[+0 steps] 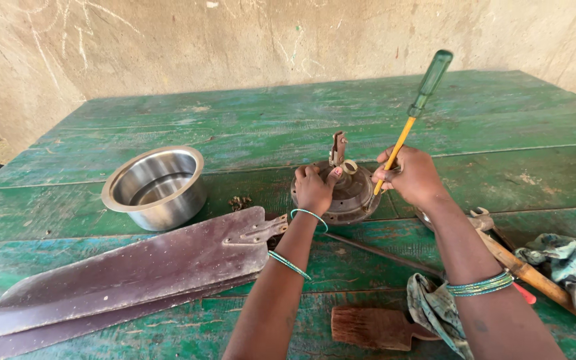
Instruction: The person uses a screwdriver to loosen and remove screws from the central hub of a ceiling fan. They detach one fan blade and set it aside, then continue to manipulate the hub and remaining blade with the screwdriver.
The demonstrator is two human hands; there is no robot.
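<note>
On a worn green wooden table [248, 113] set against a scuffed plaster wall [168, 40], a person steadies a round metal fan motor housing [348, 193] with the left hand [315, 189], fingers closed over its near rim. The right hand [415, 177], just beside it, is clamped on the yellow shaft of a green-handled screwdriver [418, 107], tip down at the housing's edge. Left of the left hand stand a steel bowl [156, 187] and maroon fan blades [121, 273]; a wooden brush [371, 328] and rags [571, 267] lie near the right forearm.
</note>
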